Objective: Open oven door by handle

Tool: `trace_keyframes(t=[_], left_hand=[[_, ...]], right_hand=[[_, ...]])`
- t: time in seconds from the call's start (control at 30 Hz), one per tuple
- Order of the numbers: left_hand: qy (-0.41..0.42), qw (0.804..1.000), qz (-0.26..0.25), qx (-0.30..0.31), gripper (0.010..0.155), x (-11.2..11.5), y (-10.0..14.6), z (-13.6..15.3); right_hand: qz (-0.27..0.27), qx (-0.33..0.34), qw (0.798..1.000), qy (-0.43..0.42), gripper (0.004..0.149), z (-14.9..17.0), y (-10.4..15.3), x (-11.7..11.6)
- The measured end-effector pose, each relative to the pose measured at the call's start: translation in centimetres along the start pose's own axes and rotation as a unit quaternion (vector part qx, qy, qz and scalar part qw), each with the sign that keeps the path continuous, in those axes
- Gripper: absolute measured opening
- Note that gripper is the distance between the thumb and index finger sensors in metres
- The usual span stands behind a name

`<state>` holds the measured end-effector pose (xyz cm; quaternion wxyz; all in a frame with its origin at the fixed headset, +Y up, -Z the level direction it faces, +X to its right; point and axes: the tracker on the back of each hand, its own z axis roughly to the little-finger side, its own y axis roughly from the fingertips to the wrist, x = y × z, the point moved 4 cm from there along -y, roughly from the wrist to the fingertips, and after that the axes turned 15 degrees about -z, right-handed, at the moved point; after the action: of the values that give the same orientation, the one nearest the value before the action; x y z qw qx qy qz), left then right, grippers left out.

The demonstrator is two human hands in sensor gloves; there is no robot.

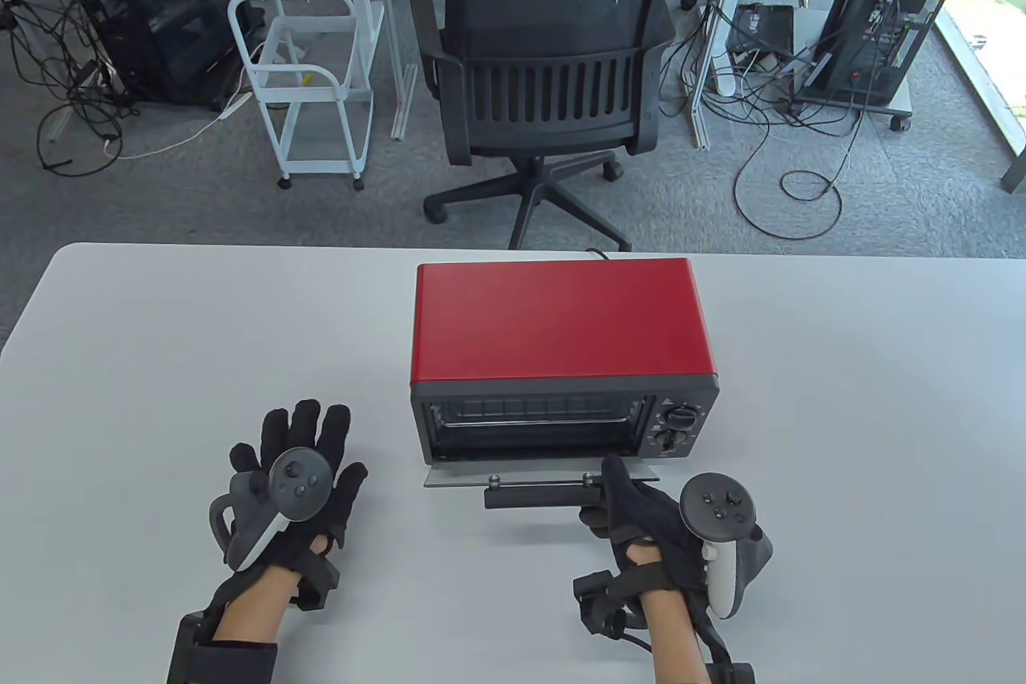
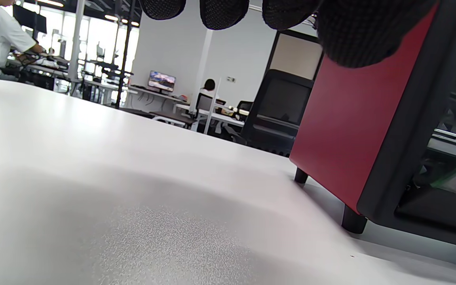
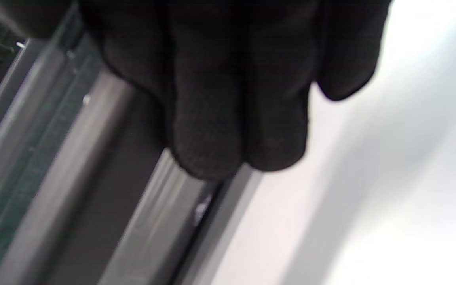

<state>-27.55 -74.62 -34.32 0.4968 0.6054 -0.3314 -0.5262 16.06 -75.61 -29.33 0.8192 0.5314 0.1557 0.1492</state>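
Note:
A red toaster oven (image 1: 561, 319) with a black front stands in the middle of the white table (image 1: 160, 363). Its glass door (image 1: 457, 475) is swung down and open, with the black handle bar (image 1: 537, 496) at its front edge. My right hand (image 1: 625, 503) grips the right end of the handle, fingers curled around it; in the right wrist view the fingers (image 3: 228, 118) wrap over the blurred bar (image 3: 113, 190). My left hand (image 1: 300, 467) rests flat on the table left of the oven, fingers spread. The oven's red side (image 2: 350, 130) shows in the left wrist view.
Two control knobs (image 1: 680, 427) sit on the oven's right front panel. A black office chair (image 1: 545, 74) stands behind the table. A white cart (image 1: 309, 87) and computer towers stand on the floor farther back.

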Motion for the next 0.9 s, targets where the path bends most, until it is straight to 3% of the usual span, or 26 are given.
trace_keyframes(t=[0.33,0.5,0.57,0.9], left_hand=[[0.007,1.000,0.004,-0.003,0.073,0.0,0.1,0.0],[0.011,1.000,0.004,-0.004,0.073,0.0,0.2,0.0],[0.013,1.000,0.010,-0.006,0.073,0.2,0.1,0.1],[0.012,1.000,0.016,-0.010,0.073,0.2,0.2,0.2]], right_hand=[[-0.059,-0.079,0.990,0.104,0.054,2.2,1.3,-0.8],[-0.082,-0.109,0.975,0.173,0.055,2.4,1.3,-1.2],[-0.098,-0.125,0.961,0.226,0.054,2.7,1.1,-1.6],[-0.131,-0.168,0.936,0.280,0.054,4.0,-0.1,-2.9]])
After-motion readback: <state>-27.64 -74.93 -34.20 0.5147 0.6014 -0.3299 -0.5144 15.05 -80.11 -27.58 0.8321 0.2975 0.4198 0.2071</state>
